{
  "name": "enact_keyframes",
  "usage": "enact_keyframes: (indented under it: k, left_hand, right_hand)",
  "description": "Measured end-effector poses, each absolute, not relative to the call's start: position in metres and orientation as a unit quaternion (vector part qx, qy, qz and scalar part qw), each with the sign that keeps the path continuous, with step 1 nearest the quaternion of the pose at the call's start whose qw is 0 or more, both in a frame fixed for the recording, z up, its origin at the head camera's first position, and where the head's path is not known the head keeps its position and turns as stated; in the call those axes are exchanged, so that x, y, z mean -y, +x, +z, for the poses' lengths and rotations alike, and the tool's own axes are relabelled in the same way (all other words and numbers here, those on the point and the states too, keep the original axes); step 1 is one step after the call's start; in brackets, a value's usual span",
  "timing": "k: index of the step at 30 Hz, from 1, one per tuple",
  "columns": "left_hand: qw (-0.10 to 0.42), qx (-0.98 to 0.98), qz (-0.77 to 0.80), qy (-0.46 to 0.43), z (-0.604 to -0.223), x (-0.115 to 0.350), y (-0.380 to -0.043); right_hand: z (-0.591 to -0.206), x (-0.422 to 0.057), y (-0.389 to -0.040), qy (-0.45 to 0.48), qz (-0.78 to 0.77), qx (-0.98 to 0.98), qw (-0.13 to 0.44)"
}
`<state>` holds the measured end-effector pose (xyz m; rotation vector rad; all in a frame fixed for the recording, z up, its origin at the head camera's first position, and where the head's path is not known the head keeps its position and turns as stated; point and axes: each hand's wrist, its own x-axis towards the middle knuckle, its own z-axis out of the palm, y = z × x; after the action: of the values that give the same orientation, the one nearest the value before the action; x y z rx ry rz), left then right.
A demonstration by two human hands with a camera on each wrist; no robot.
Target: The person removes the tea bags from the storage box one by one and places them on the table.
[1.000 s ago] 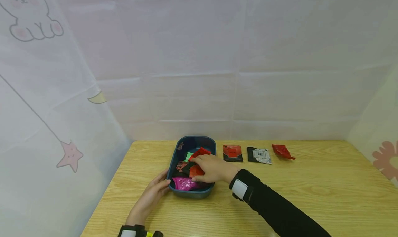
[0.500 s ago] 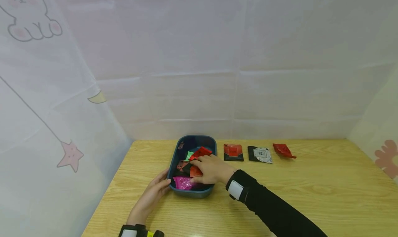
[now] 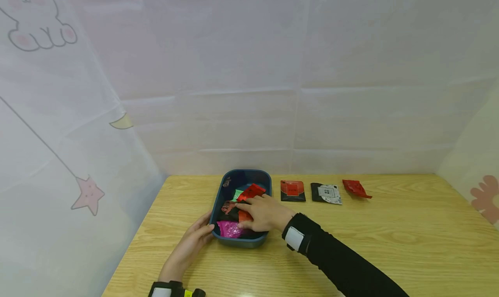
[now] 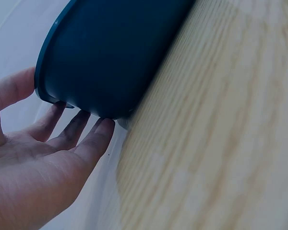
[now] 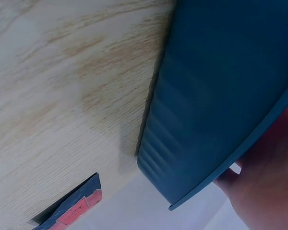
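- The left hand (image 3: 192,238) holds the dark blue plastic container (image 3: 239,242) at its near left corner: thumb on the rim, fingers slightly bent against the outer wall.
- The right hand (image 3: 265,212) reaches over the right rim into this container, thumb and index finger spread apart; an orange-red packet (image 3: 244,216) shows between them, but whether they grip it, I cannot tell.
- Around these fingers lie a shiny magenta packet (image 3: 231,229), a black packet with red print (image 3: 229,208), a green packet (image 3: 237,195) and a bright red packet (image 3: 252,192).
- The container stands near the far edge of the wooden tabletop (image 3: 390,245), which extends widely to the right and nearer.
- Along this edge lie a red-and-black sachet (image 3: 293,191), a black-and-white sachet (image 3: 326,193) and a crumpled red packet (image 3: 355,188), apart from each other.
- Both sachets carry square labels; their writing is too small for reading.
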<state>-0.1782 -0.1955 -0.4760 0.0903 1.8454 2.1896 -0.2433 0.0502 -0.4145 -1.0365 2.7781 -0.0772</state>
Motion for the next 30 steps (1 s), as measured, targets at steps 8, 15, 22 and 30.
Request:
enact_keyframes:
  k: [8, 15, 22, 30]
  left_hand:
    - [0.14, -0.635, 0.759, 0.032, -0.4744, 0.1955, -0.1777]
    - [0.135, -0.638, 0.757, 0.024, -0.4744, 0.1947, -0.178]
    - [0.136, -0.637, 0.758, 0.025, -0.4735, 0.1948, -0.1769]
    - [0.139, -0.637, 0.757, 0.031, -0.4741, 0.1951, -0.1778]
  right_hand:
    - [-0.4167, -0.0497, -0.2439, -0.362, -0.015, -0.929, 0.077]
    - [-0.4162, -0.0487, -0.2434, -0.373, -0.017, -0.926, 0.062]
    - [-0.4171, -0.0473, -0.2425, -0.382, -0.024, -0.923, 0.044]
    - [-0.4134, -0.0448, -0.2396, -0.401, -0.016, -0.916, 0.016]
